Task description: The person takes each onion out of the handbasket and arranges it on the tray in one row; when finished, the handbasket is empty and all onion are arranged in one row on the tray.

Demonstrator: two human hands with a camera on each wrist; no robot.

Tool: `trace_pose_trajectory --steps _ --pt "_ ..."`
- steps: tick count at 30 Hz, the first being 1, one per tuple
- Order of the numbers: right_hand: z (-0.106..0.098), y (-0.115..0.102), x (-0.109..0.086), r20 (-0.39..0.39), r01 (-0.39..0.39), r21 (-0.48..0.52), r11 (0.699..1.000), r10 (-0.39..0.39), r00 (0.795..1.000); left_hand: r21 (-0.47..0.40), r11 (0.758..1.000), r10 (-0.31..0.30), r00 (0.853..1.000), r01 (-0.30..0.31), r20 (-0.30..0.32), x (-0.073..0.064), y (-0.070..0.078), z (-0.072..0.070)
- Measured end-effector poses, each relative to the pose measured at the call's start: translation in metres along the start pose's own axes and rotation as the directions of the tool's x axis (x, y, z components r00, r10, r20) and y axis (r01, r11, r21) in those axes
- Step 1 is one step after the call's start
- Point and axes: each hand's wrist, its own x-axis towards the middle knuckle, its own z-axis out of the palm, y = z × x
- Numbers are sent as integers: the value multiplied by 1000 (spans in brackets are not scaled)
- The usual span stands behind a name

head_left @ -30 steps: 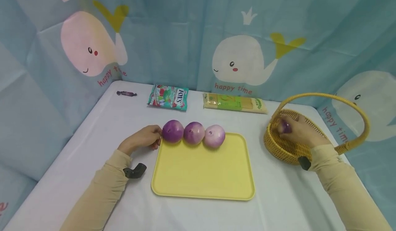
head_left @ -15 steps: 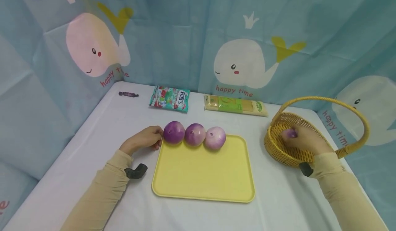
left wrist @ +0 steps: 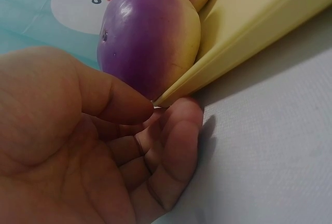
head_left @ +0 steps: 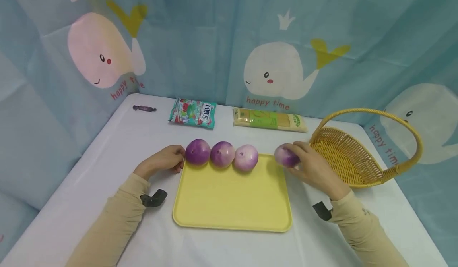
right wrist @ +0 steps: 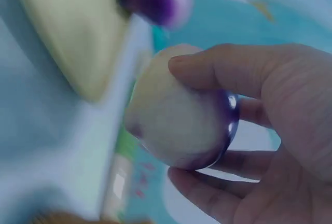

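Note:
In the head view, my left hand (head_left: 162, 161) pinches the far left corner of a yellow tray (head_left: 232, 203) between thumb and fingers. The left wrist view shows this corner (left wrist: 181, 92) close up, with a purple onion (left wrist: 148, 37) beside my thumb. Three purple onions (head_left: 222, 154) stand touching in a row along the tray's far edge, the rightmost the palest. My right hand (head_left: 315, 169) grips another purple onion (head_left: 286, 155) by the tray's far right corner. In the right wrist view, thumb and fingers curl round that onion, its pale side showing.
A wicker basket (head_left: 368, 185) with a tall arched handle stands at the right. Behind the tray lie a teal sweets bag (head_left: 193, 113) and a long yellow-green packet (head_left: 270, 119). One wrapped candy (head_left: 144, 108) lies far left. A whale-print curtain (head_left: 200, 40) closes off the back.
My right hand has come out of the basket and moved left to the tray's far right corner, carrying the purple onion. The left hand stays at the tray corner.

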Motion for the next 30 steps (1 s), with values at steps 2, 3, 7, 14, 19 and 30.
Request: trace_pose_trajectory --steps 2,3,7,14,19,30 --pt "15 -4 4 32 26 -2 1000 -26 999 -6 1000 -6 1000 6 -1 0 -2 2" --pt "21 -5 5 41 32 -4 999 -32 999 -6 1000 -7 1000 7 -3 0 -2 3" --pt "34 -8 9 22 65 -10 998 -65 998 -3 1000 -8 1000 8 -21 2 -4 3" --pt "42 -13 16 30 57 34 998 -58 998 6 1000 -12 1000 12 -23 1 -4 1" --pt "48 -18 18 51 22 46 999 -24 998 -1 1000 -14 1000 14 -21 -1 -3 0" --pt "44 -20 17 78 31 68 997 -36 996 -1 1000 -20 999 20 -28 0 -4 2"
